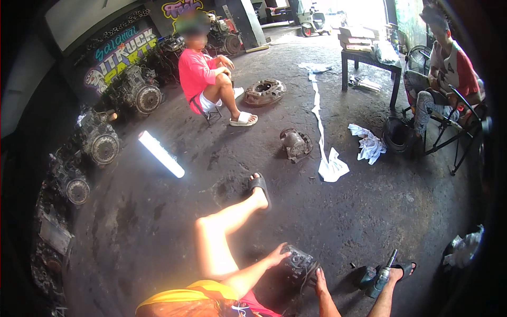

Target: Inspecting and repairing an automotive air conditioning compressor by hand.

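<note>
Both forearms are bare and converge in front of the body. The left forearm (245, 280) slants forward and to the right; its wrist is nearly in line with it. The left grip (277, 255), palm side hidden, has its fingers reaching rightward and bent in a hold. The right forearm (328, 304) rises from the lower edge, leaning slightly left. The right grip (320, 283) points forward, fingers near upright; its exact closure cannot be determined. Left knee (207, 224) bent outward, foot (259, 198) forward. Right shin (384, 298) set well apart, foot turned outward.
</note>
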Tool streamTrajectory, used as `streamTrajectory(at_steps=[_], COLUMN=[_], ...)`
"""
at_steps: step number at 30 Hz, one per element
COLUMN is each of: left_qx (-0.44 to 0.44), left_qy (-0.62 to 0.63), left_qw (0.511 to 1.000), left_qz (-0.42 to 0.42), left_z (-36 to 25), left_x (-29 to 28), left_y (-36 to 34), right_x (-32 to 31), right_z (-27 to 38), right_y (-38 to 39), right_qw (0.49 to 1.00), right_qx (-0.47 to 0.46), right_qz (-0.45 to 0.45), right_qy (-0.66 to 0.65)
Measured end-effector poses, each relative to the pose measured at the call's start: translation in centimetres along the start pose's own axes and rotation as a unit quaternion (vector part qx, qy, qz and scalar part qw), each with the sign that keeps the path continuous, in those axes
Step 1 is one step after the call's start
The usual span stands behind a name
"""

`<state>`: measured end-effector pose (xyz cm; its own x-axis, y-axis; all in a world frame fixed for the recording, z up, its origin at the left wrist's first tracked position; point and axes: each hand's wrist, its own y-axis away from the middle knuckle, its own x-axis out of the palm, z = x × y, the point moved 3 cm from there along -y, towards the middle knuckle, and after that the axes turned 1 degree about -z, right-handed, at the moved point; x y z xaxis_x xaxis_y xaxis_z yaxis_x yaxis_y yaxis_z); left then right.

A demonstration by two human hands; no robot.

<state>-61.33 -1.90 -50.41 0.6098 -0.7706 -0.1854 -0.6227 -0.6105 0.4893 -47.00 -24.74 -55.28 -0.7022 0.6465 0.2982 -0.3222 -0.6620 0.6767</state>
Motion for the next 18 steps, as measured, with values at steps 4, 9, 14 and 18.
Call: streamTrajectory(at_steps=[4, 9, 14, 18], left_qx=[-0.032, -0.027, -0.018, -0.026], left_qy=[0.057, 0.059, 0.07, 0.052], left_qw=[0.994, 0.995, 0.995, 0.998], left_qz=[0.09, 0.069, 0.065, 0.036], left_z=[-0.8, -0.8, -0.1, 0.1], left_x=[-0.1, 0.1, 0.4, 0.1], left_y=[-0.5, -0.4, -0.9, -0.9], right_x=[0.1, 0.6, -0.1, 2.3], right_z=[0.6, 2.9, -0.4, -0.8], right_y=[0.2, 1.5, -2.2, -4.2], right_qw=[1.0, 1.0, 0.995, 0.973], right_qx=[0.007, 0.004, 0.013, 0.014], right_qz=[0.001, 0.02, -0.036, -0.047], right_qy=[0.009, -0.002, -0.093, -0.226])
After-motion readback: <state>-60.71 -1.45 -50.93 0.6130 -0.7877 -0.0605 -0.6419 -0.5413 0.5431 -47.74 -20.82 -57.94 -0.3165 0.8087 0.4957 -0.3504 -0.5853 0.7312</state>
